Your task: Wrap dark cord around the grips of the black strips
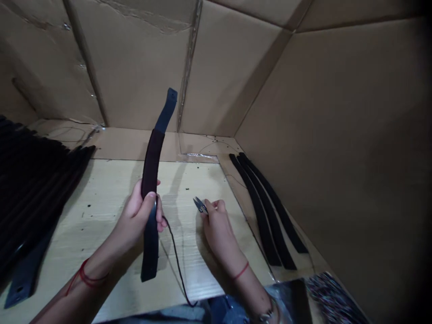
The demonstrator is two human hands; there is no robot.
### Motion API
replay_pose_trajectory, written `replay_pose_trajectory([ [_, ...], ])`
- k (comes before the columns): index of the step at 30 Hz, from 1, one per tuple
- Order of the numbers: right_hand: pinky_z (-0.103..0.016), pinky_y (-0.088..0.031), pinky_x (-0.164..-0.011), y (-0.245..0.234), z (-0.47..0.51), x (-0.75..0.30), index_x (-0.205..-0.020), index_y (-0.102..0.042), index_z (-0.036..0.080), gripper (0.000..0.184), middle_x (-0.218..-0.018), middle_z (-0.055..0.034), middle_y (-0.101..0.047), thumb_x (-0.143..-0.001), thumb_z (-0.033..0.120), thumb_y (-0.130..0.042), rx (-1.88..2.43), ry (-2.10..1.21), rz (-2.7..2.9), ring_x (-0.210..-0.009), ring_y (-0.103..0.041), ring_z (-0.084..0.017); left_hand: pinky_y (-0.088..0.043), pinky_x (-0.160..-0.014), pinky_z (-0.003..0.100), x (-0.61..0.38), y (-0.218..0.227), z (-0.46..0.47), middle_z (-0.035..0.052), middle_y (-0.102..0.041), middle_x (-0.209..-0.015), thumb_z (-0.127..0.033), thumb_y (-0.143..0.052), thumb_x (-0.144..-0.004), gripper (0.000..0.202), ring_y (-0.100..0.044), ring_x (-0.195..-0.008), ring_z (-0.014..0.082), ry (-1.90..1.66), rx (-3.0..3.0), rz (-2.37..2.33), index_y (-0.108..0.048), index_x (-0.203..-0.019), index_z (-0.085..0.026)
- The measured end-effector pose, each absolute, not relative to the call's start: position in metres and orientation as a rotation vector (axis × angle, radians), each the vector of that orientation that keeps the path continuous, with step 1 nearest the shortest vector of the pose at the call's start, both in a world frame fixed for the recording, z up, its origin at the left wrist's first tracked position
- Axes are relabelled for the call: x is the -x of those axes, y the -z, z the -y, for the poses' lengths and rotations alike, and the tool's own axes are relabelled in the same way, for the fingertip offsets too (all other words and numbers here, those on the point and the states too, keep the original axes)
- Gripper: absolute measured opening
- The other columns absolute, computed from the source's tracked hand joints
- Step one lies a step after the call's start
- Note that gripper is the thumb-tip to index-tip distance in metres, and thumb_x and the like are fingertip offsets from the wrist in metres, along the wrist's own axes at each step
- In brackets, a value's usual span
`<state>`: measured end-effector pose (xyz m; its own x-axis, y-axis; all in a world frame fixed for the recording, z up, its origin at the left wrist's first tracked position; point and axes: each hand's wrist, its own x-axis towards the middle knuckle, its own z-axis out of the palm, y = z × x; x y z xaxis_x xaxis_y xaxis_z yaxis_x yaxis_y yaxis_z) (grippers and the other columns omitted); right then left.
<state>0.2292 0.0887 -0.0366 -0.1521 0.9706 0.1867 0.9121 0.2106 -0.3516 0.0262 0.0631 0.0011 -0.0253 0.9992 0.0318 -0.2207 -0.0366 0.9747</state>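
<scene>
My left hand (143,211) is closed around a long, slightly curved black strap (153,157), raised nearly upright above the board. The strap's middle part looks dark brown and thicker, like a wrap or sleeve; its upper end has a small hole. A dark cord (173,245) hangs from beside my left fingers down to the board's near edge. In my right hand (218,225) is a pair of small thread snips (200,204), pinched between thumb and fingers, blades pointing up and left, apart from the strap.
A pale wooden board (111,193) covers the work surface. To the left lies a large pile of black straps (37,180). Several more black strips (270,211) lie on the right. Cardboard walls (141,58) close off the back and right. Multicoloured threads (332,297) lie bottom right.
</scene>
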Motion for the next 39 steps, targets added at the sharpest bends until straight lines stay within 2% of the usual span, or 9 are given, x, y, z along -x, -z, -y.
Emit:
replay_pose_trajectory([
  [4,-0.034,-0.05,-0.086,0.025,-0.097,-0.254,-0.116,-0.062,0.011,0.027,-0.109,-0.0167,-0.057,-0.092,0.018,-0.05,2.012,0.004,2.008,-0.095,-0.06,-0.025,-0.052,-0.049,0.027,-0.027,0.005,-0.063,-0.0077,-0.055,-0.053,-0.04,-0.049,-0.093,0.033,-0.057,-0.045,0.0144,-1.326,-1.061,-1.029,-0.038,-0.119,-0.022],
  [8,-0.054,-0.046,-0.081,0.015,-0.104,-0.296,-0.111,-0.059,-0.002,0.033,-0.115,-0.0333,-0.05,-0.092,0.023,-0.05,2.387,0.212,1.665,-0.109,-0.052,-0.046,-0.053,-0.049,0.029,-0.025,0.006,-0.065,-0.0078,-0.055,-0.052,-0.04,-0.049,-0.092,0.033,-0.057,-0.044,0.0152,-1.333,-1.075,-1.022,-0.038,-0.117,-0.022],
  [12,-0.05,-0.046,-0.081,0.019,-0.108,-0.323,-0.107,-0.059,-0.006,0.032,-0.111,-0.0363,-0.054,-0.09,0.019,-0.05,2.443,0.067,1.659,-0.107,-0.056,-0.046,-0.052,-0.049,0.027,-0.024,0.001,-0.068,-0.0075,-0.056,-0.054,-0.04,-0.048,-0.093,0.03,-0.059,-0.046,0.015,-1.341,-1.04,-1.019,-0.038,-0.115,-0.022],
  [15,-0.043,-0.047,-0.08,0.017,-0.113,-0.33,-0.114,-0.054,-0.005,0.036,-0.103,-0.0297,-0.062,-0.088,0.019,-0.051,2.369,-0.146,1.694,-0.097,-0.063,-0.038,-0.052,-0.048,0.026,-0.023,0.0,-0.072,-0.0066,-0.058,-0.056,-0.04,-0.049,-0.091,0.032,-0.06,-0.047,0.0153,-1.339,-1.006,-0.991,-0.037,-0.114,-0.021],
  [18,-0.034,-0.05,-0.069,0.007,-0.116,-0.321,-0.125,-0.047,0.001,0.043,-0.084,-0.0136,-0.066,-0.089,0.026,-0.047,2.231,-0.356,1.707,-0.08,-0.066,-0.027,-0.051,-0.049,0.026,-0.022,0.004,-0.076,-0.0064,-0.058,-0.057,-0.042,-0.048,-0.092,0.032,-0.06,-0.047,0.0144,-1.366,-1.008,-0.955,-0.037,-0.114,-0.022],
  [21,-0.025,-0.041,-0.046,-0.005,-0.107,-0.291,-0.128,-0.042,0.013,0.043,-0.06,0.0046,-0.051,-0.091,0.033,-0.04,1.912,-0.779,1.569,-0.051,-0.054,-0.018,-0.051,-0.048,0.024,-0.022,0.009,-0.079,-0.0061,-0.059,-0.058,-0.042,-0.046,-0.093,0.031,-0.061,-0.048,0.014,-1.371,-1.014,-0.965,-0.037,-0.114,-0.022],
  [24,-0.022,-0.031,-0.041,-0.011,-0.089,-0.248,-0.124,-0.041,0.015,0.041,-0.054,0.01,-0.04,-0.087,0.032,-0.046,1.628,-1.105,1.454,-0.043,-0.042,-0.014,-0.05,-0.046,0.024,-0.023,0.012,-0.082,-0.0061,-0.059,-0.057,-0.042,-0.047,-0.092,0.03,-0.061,-0.048,0.0146,-1.357,-1.007,-1.001,-0.036,-0.111,-0.021],
  [29,-0.028,-0.046,-0.061,0.004,-0.071,-0.18,-0.119,-0.05,0.012,0.031,-0.08,-0.0068,-0.065,-0.089,0.016,-0.044,1.643,-0.665,1.919,-0.073,-0.064,-0.022,-0.051,-0.046,0.024,-0.023,0.017,-0.087,-0.0065,-0.059,-0.056,-0.041,-0.046,-0.092,0.028,-0.06,-0.046,0.0139,-1.351,-1.033,-1.049,-0.037,-0.11,-0.022],
  [39,-0.029,-0.048,-0.055,0.042,-0.085,-0.129,-0.122,-0.054,0.005,0.032,-0.088,-0.0202,-0.067,-0.091,0.007,-0.045,2.096,-0.146,2.23,-0.073,-0.07,-0.027,-0.051,-0.044,0.025,-0.012,0.022,-0.098,-0.004,-0.064,-0.067,-0.039,-0.042,-0.094,0.021,-0.061,-0.045,0.0133,-1.386,-1.23,-1.198,-0.035,-0.104,-0.023],
])
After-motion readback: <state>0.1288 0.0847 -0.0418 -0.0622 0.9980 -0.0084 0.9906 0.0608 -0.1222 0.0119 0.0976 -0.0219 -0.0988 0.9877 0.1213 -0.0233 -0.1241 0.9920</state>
